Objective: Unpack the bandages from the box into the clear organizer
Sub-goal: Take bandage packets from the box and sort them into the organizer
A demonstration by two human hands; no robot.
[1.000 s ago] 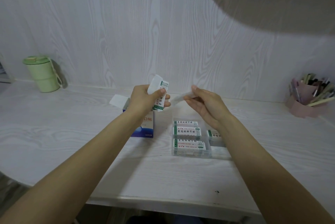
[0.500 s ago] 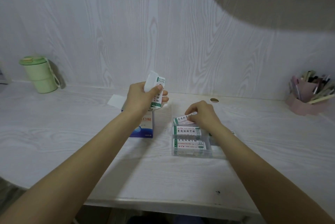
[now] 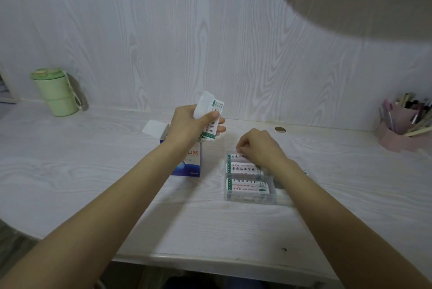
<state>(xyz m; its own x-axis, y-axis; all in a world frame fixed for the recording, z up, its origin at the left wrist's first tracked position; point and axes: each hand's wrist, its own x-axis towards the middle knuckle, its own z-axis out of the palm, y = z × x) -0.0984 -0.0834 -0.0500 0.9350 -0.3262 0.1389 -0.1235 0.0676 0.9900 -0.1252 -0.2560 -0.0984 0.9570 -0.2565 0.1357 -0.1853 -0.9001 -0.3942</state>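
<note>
A: Where are the bandages?
B: A stack of bandages [image 3: 211, 120] sits in the left hand [image 3: 190, 125], thumb curled over the front and fingers wrapped behind, raised just above the open box [image 3: 187, 160]. More bandages [image 3: 244, 169] lie in rows in the clear organizer [image 3: 251, 196], at 3 o'clock from the box.

A: And the right hand?
B: The right hand [image 3: 259, 147] is down over the organizer's far row, at 12 o'clock of its compartments, fingers curled with the tips at a bandage there; whether it pinches the bandage I cannot tell.

A: What lies around them?
B: All stand on the pale counter [image 3: 93, 183]. A green cup [image 3: 56, 93] is at 10 o'clock, well apart; a pink pen holder [image 3: 397, 134] at 2 o'clock; a small coin-like disc [image 3: 280, 129] just beyond the right hand.
</note>
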